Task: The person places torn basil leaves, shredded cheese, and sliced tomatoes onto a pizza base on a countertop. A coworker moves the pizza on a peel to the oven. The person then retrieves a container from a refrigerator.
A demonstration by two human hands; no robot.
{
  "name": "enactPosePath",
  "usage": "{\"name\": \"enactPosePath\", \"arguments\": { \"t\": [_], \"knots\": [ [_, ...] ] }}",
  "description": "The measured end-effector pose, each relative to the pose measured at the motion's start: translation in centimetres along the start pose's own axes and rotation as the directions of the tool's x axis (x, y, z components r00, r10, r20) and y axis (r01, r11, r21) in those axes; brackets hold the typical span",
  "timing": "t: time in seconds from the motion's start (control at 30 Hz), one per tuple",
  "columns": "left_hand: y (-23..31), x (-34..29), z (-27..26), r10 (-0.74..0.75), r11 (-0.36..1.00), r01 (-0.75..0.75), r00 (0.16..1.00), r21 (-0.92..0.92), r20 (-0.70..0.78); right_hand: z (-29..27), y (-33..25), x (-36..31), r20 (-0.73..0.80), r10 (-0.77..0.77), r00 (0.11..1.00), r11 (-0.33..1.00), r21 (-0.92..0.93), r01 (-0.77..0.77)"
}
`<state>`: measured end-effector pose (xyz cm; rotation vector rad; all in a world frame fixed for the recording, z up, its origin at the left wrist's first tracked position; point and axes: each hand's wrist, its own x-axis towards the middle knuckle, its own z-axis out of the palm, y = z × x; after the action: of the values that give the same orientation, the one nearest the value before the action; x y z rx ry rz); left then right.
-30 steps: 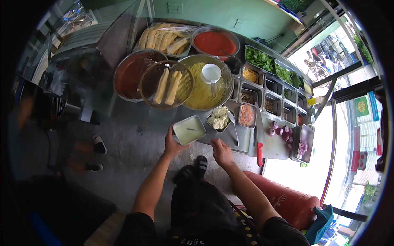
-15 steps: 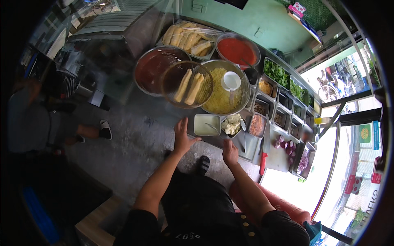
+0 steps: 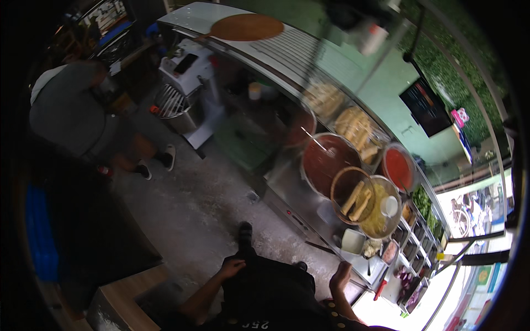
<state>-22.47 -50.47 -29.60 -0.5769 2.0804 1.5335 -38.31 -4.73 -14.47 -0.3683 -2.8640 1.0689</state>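
My left hand (image 3: 232, 268) hangs low in front of my black clothing, fingers loosely curled together, with nothing seen in it. My right hand (image 3: 339, 277) is closed beside the counter's front edge; its palm side is hidden. Nearest to it on the counter are a rectangular container of pale liquid (image 3: 352, 241), a container of whitish mash (image 3: 372, 247) and a container of pinkish pieces (image 3: 390, 252). Farther in, two long pale rolls (image 3: 360, 201) lie in a round mesh strainer (image 3: 333, 187), which rests over a bowl of dark red sauce (image 3: 323, 165) and a bowl of yellow shreds (image 3: 380, 219).
A red-handled knife (image 3: 380, 289) lies near red onions (image 3: 406, 278). Behind stand bright red sauce (image 3: 397, 168), wrapped rolls (image 3: 353, 127) and leafy greens (image 3: 424, 204). A person (image 3: 72, 113) stands far left near a mixer (image 3: 182, 99). A wooden box (image 3: 130, 295) is at lower left.
My view has swung left, so the counter now sits farther right. Both hands have drawn back from the containers; my left hand, spread before, is now curled near my body.
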Motion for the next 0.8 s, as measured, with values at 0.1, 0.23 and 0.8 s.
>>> {"name": "enactPosePath", "arguments": {
  "t": [0.1,0.23,0.8],
  "knots": [
    [-2.3,-0.1,-2.2,-0.073,0.977,0.069,0.997,-0.201,-0.012,9.0,-10.5,-1.2,0.188,-0.088,0.978,0.993,0.090,0.072],
    [-3.5,-0.9,-3.9,-0.138,0.940,0.116,0.989,-0.322,-0.045,27.0,-26.3,3.3,0.464,-0.114,0.879,0.651,0.703,-0.286],
    [5.4,-0.6,-13.3,0.076,0.993,-0.057,0.977,0.099,-0.200,41.7,-48.7,23.9,0.087,0.226,0.970,0.230,0.963,-0.140]
  ]
}}
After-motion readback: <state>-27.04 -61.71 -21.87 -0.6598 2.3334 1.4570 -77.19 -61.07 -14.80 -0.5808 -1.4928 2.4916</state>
